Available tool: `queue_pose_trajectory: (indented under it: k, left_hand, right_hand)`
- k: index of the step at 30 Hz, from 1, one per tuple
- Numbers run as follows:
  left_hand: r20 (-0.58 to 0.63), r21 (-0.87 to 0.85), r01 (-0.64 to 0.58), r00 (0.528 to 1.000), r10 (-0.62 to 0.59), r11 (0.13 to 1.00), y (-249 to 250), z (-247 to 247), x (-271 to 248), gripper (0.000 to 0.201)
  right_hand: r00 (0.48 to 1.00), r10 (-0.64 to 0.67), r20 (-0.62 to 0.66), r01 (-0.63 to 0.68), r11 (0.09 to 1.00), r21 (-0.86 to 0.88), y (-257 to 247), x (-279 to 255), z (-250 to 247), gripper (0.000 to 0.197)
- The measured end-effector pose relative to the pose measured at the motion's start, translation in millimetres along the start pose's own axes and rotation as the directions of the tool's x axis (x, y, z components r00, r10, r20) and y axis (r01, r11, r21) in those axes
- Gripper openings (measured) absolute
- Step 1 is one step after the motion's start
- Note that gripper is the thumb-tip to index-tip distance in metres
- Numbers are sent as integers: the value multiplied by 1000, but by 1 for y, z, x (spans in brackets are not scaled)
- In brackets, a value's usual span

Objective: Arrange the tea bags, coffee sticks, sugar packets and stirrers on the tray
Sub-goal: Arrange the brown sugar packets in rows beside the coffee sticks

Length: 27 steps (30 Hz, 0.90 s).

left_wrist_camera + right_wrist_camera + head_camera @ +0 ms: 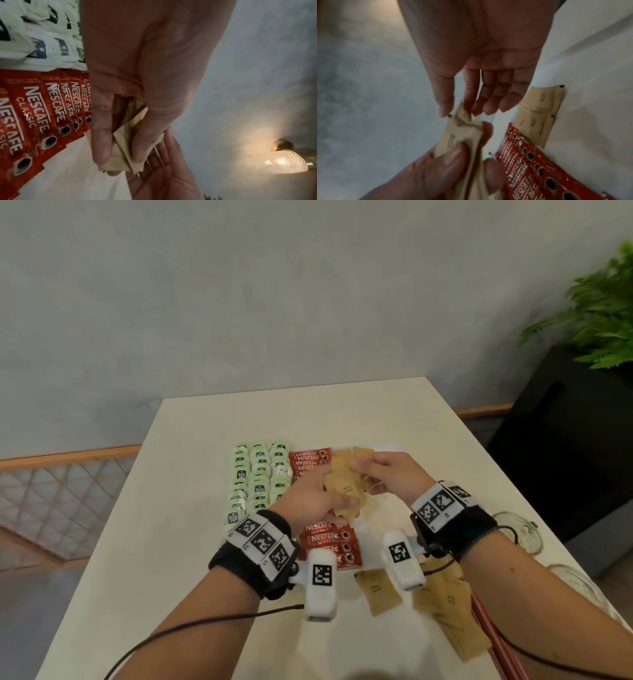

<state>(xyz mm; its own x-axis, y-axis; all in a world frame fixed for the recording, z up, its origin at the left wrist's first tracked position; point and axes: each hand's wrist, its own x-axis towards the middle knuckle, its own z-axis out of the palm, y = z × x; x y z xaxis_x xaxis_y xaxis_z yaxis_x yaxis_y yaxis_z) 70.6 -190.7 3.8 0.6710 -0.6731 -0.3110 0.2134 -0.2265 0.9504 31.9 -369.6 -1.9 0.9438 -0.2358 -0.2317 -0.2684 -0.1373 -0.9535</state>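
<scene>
My left hand (337, 505) grips a bundle of brown sugar packets (344, 491) above the white tray (376, 525). The right hand (358, 465) pinches the top corner of one packet in that bundle between thumb and forefinger; the right wrist view shows the hand (456, 111) on the packet's corner (462, 119). Two sugar packets (537, 108) lie at the tray's far end beside the red coffee sticks (310, 463). Green tea bags (260, 477) fill rows on the left. More loose sugar packets (442, 604) and red stirrers (489, 631) lie near me on the table.
Two clear glass jars (520, 529) stand at the table's right edge. A dark planter with a green plant (596, 313) stands beyond the table to the right. A single sugar packet (376, 590) lies just in front of the tray.
</scene>
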Motion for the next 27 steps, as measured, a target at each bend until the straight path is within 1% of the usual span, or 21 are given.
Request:
queue_pose_trajectory:
  k: [2,4,7,9,12,16,19,20,22,24,25,27]
  left_hand:
    - [25,31,-2,1000,1,1000,1,5,-6,47]
    - [17,21,4,1000,-4,1000,-1,7,-14,45]
    - [-50,-51,23,998,-26,998,-8,6,-25,38]
    - [-102,-119,61,992,-73,991,-16,6,-31,32]
    - [-130,-225,104,982,-136,969,-25,11,-37,20]
    - [-132,-326,105,979,-155,940,-24,20,-38,25]
    - [-58,-323,79,993,-103,943,-18,29,-39,33]
    - [-31,-314,68,996,-82,947,-18,33,-39,36]
    - [-15,-333,58,998,-66,941,-21,39,-39,40]
    - [-36,-369,39,998,-56,929,-24,42,-35,38]
    - [-59,-372,24,997,-49,928,-24,43,-34,36]
    - [-130,-350,-18,991,-29,937,-25,43,-29,28]
  right_hand:
    - [999,-40,-8,40,999,-7,-2,-11,-1,10]
    - [997,-45,-64,48,998,41,-2,-21,-5,8]
    - [989,-14,-147,41,982,183,-2,-36,-14,13]
    - [988,-5,-157,42,971,234,-3,-45,-18,16]
    - [990,1,-142,29,979,204,-4,-54,-21,19]
    - [993,0,-117,18,988,155,-4,-62,-20,18]
    - [990,-20,-140,41,987,152,-6,-64,-14,16]
    - [988,-22,-150,48,984,170,-7,-64,-12,16]
    - [988,-14,-156,53,967,251,-9,-64,-9,10]
    - [989,4,-149,46,943,329,-9,-64,-6,4]
    - [990,16,-142,33,943,332,-8,-65,-4,3]
    - [990,38,-133,0,961,276,-4,-66,-1,6]
